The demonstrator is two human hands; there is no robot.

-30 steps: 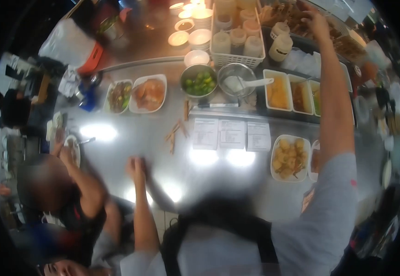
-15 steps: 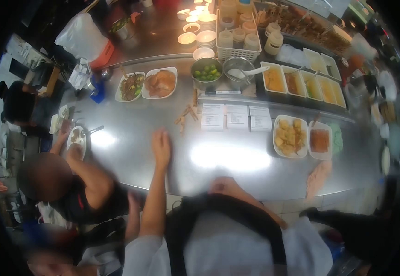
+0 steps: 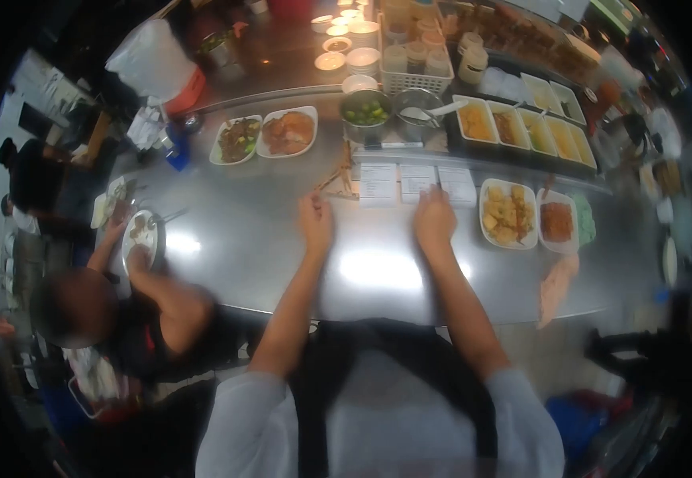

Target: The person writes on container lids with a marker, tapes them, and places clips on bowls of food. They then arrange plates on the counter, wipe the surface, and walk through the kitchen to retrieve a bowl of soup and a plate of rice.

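Note:
My left hand (image 3: 315, 223) is closed, with its fingertips beside the thin wooden pieces (image 3: 344, 171) on the steel counter. What it holds, if anything, is too blurred to make out. My right hand (image 3: 435, 219) has its fingers pressed together at the lower edges of the middle paper slip (image 3: 417, 179) and the right paper slip (image 3: 459, 190). Whether it grips either one is unclear. The left paper slip (image 3: 378, 183) lies flat between my hands. Just above the slips rests a marker (image 3: 394, 146).
White food dishes stand at the back left (image 3: 288, 132) and right (image 3: 507, 213). Behind are a metal bowl of green fruit (image 3: 365, 111), a bowl with a ladle (image 3: 417, 111) and sauce trays (image 3: 477, 121). At left, a co-worker's arm (image 3: 169, 295) reaches over a plate (image 3: 143, 231).
My right hand has moved from the counter's front edge forward to the slips. My left hand has moved right and forward, to the wooden pieces. The view has shifted slightly.

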